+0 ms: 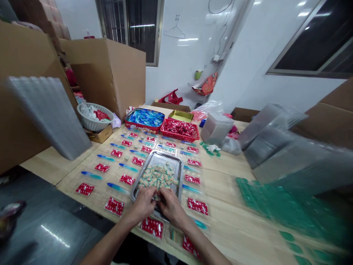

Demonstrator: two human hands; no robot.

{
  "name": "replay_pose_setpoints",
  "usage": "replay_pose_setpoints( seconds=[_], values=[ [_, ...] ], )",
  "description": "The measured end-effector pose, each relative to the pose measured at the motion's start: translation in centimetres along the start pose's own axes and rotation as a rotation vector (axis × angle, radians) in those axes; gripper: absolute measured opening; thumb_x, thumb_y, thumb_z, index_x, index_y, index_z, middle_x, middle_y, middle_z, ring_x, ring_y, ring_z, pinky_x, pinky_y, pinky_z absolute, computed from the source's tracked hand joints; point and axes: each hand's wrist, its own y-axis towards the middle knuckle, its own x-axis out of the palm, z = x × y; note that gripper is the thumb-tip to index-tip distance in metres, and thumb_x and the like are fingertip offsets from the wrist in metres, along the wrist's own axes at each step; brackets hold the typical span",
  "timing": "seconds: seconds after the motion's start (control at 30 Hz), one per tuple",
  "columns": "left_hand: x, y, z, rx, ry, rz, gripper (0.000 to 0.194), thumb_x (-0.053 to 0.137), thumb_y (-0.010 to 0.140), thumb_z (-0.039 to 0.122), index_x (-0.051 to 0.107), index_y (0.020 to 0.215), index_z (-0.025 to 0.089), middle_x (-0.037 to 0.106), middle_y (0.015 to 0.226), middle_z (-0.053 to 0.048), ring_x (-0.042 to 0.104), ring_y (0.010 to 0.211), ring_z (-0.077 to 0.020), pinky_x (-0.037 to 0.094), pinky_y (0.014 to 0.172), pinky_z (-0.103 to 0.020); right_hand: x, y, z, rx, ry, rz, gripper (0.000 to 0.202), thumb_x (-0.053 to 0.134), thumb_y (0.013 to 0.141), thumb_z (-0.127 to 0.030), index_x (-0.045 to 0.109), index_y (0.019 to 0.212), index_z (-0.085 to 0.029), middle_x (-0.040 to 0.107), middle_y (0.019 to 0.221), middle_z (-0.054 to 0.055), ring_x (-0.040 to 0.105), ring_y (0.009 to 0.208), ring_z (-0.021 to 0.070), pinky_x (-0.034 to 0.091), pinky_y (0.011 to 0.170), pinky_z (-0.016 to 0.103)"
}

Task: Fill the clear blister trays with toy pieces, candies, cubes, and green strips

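A metal tray [180, 173] lies near the front of the wooden table, holding a pile of small striped pieces [158, 175] in beige and green. My left hand [146, 200] and my right hand [169, 206] meet over the tray's near end, with fingers curled close together. What they pinch between them is too small and hidden to name. Around the tray are rows of clear plastic packs, each with a red dotted packet [114, 206] and a blue pen [117, 187].
Behind the tray stand a tin of blue pens [146, 117] and a red basket of red packets [180, 129]. Stacked clear plastic trays [298, 158] and green pieces [275, 202] lie at the right. A white basket [95, 123] and cardboard boxes [110, 70] stand at the left.
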Motion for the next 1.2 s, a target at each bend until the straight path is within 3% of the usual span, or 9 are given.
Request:
replay_pose_setpoints(
  seconds=[0.33, 0.73, 0.97, 1.2],
  values=[
    [0.8, 0.3, -0.7, -0.027, -0.077, 0.018, 0.027, 0.054, 0.061, 0.006, 0.061, 0.084, 0.018, 0.064, 0.079, -0.002, 0.056, 0.075, -0.0172, 0.036, 0.072, -0.028, -0.3, 0.2, 0.1, 0.099, -0.006, -0.047, 0.023, 0.049, 0.064, -0.002, 0.050, 0.081, -0.018, 0.060, 0.085, 0.004, 0.053, 0.083, 0.0203, 0.036, 0.077, 0.032],
    [0.9, 0.3, -0.5, -0.005, -0.052, -0.006, 0.034, 0.050, 0.061, 0.005, 0.061, 0.090, 0.018, 0.065, 0.087, -0.004, 0.056, 0.084, -0.0192, 0.036, 0.076, -0.029, -0.3, 0.0, -0.1, 0.098, 0.039, -0.007, 0.023, 0.047, 0.062, -0.003, 0.048, 0.077, -0.019, 0.055, 0.082, 0.002, 0.049, 0.077, 0.0175, 0.035, 0.070, 0.028],
    [1.3, 0.2, -0.7, 0.026, -0.024, -0.005, 0.025, 0.046, 0.058, 0.002, 0.055, 0.074, 0.018, 0.060, 0.077, -0.001, 0.053, 0.078, -0.0167, 0.034, 0.074, -0.028, -0.5, -0.4, 0.2, 0.146, -0.050, -0.025, 0.022, 0.048, 0.061, -0.004, 0.046, 0.077, -0.019, 0.054, 0.077, 0.001, 0.047, 0.074, 0.0172, 0.033, 0.070, 0.029],
    [1.5, 0.0, -0.9, 0.038, -0.029, -0.011, 0.025, 0.045, 0.060, 0.002, 0.054, 0.076, 0.019, 0.061, 0.080, -0.001, 0.053, 0.080, -0.0173, 0.035, 0.078, -0.029, -0.3, -0.5, 0.1, 0.186, -0.015, -0.022, 0.022, 0.048, 0.059, -0.005, 0.042, 0.073, -0.020, 0.051, 0.073, 0.000, 0.046, 0.070, 0.0165, 0.031, 0.065, 0.027]
  ],
)
